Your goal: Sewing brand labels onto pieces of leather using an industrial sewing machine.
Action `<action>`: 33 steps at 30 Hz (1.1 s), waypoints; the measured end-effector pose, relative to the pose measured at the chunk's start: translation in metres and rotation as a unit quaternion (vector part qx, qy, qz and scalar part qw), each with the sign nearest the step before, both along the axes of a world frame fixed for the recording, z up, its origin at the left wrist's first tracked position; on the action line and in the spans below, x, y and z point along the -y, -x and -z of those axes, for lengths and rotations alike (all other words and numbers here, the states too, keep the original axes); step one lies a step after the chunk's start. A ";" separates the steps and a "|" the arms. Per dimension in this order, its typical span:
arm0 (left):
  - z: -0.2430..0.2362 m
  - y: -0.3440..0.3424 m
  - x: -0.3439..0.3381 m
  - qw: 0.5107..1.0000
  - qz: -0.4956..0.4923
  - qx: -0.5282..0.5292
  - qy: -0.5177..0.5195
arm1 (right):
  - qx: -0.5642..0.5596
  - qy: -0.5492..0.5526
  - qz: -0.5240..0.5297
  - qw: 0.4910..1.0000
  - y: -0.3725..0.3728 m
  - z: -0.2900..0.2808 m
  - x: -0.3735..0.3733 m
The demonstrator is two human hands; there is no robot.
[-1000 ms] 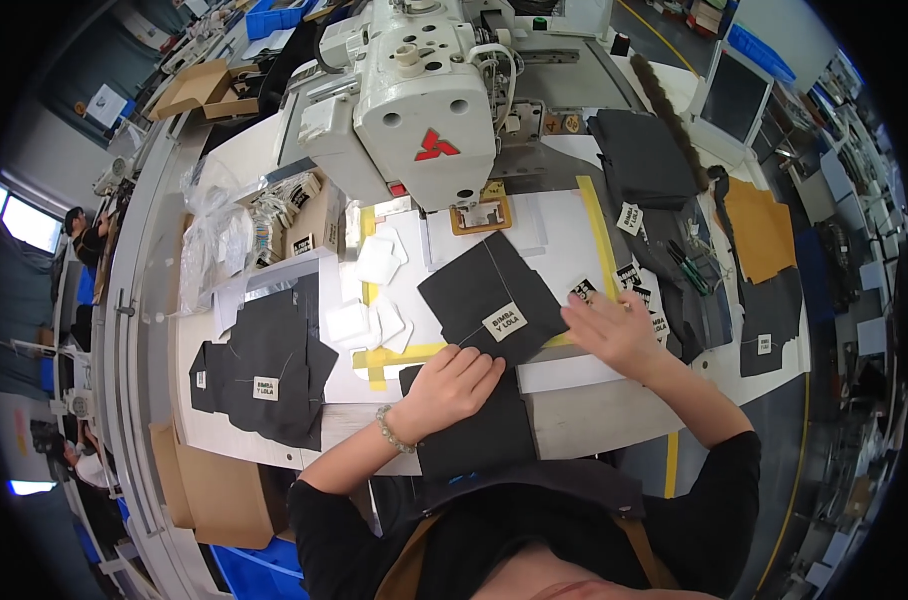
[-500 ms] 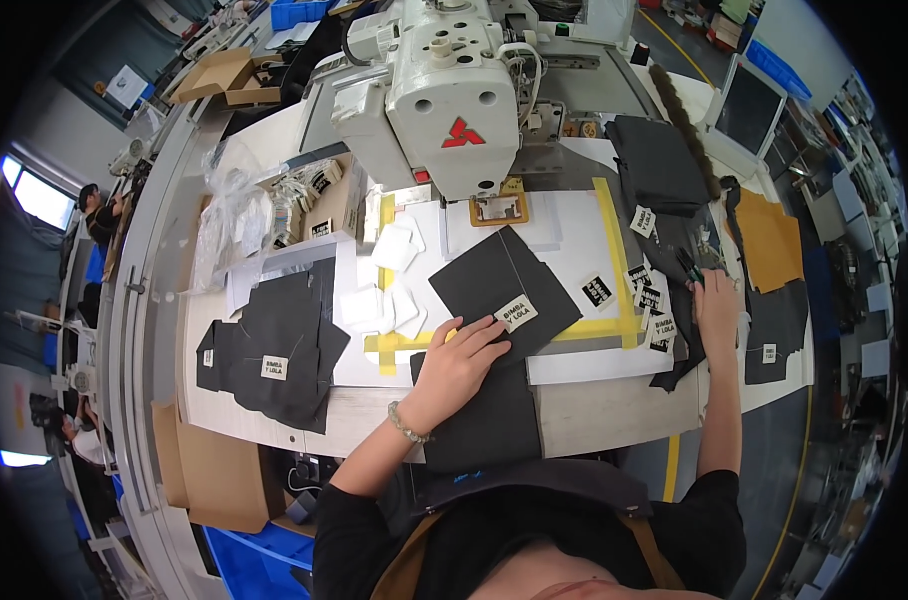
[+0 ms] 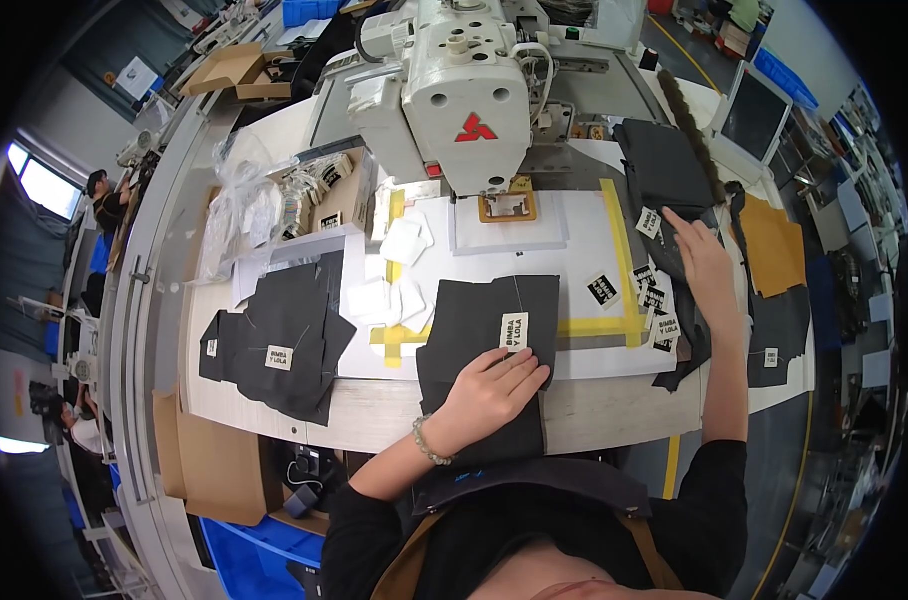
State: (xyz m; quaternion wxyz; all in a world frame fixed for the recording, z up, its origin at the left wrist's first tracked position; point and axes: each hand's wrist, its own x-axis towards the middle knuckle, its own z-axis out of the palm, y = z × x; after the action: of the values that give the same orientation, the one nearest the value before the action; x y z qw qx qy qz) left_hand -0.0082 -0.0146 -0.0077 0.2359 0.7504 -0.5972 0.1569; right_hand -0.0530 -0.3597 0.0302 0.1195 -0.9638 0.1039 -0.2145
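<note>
My left hand (image 3: 489, 397) lies flat on a dark fabric piece (image 3: 464, 325) near the table's front edge. Its fingertips rest just below a cream woven label (image 3: 514, 331) on that piece. My right hand (image 3: 704, 268) reaches over dark fabric at the right, fingers stretched out. The index fingertip is beside another cream label (image 3: 649, 222) lying on the fabric there; whether it touches is too small to tell. A white sewing machine (image 3: 464, 110) stands ahead, with a yellow-edged clamp frame (image 3: 507, 207) under its head.
Loose black and cream labels (image 3: 654, 298) lie near my right forearm. White square pads (image 3: 406, 240) sit left of centre, by a cardboard box of labels (image 3: 349, 195). Dark labelled pieces (image 3: 289, 335) are stacked at left. Folded dark fabric (image 3: 659, 165) and mustard fabric (image 3: 774, 243) lie right.
The fabric under my left hand has slid toward me and turned straighter. My right hand has moved up and away from a dark-handled tool to the label on the right.
</note>
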 end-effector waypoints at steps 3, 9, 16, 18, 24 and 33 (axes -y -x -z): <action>0.003 0.001 0.000 1.000 -0.004 0.001 0.012 | -0.031 0.050 -0.050 0.997 -0.022 -0.007 -0.036; 0.001 0.002 0.002 1.000 -0.006 0.002 0.010 | 0.097 0.259 -0.245 0.929 -0.072 0.015 -0.068; -0.003 0.000 0.001 1.000 -0.018 0.001 0.018 | 0.108 0.347 -0.337 0.869 -0.104 0.032 -0.082; -0.003 0.001 0.000 1.000 -0.019 0.000 0.019 | 0.090 0.369 -0.344 0.859 -0.108 0.036 -0.083; -0.006 0.002 -0.005 0.999 -0.025 0.007 0.020 | 0.078 0.371 -0.360 0.853 -0.112 0.038 -0.086; -0.008 0.004 -0.007 1.000 -0.017 -0.014 0.019 | 0.108 0.330 -0.358 0.867 -0.121 0.057 -0.081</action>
State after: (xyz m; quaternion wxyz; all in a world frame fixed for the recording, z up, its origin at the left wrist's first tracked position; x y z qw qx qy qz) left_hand -0.0124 -0.0080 0.0001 0.2561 0.7578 -0.5779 0.1618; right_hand 0.0681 -0.2782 -0.0271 -0.1264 -0.8890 -0.3386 -0.2811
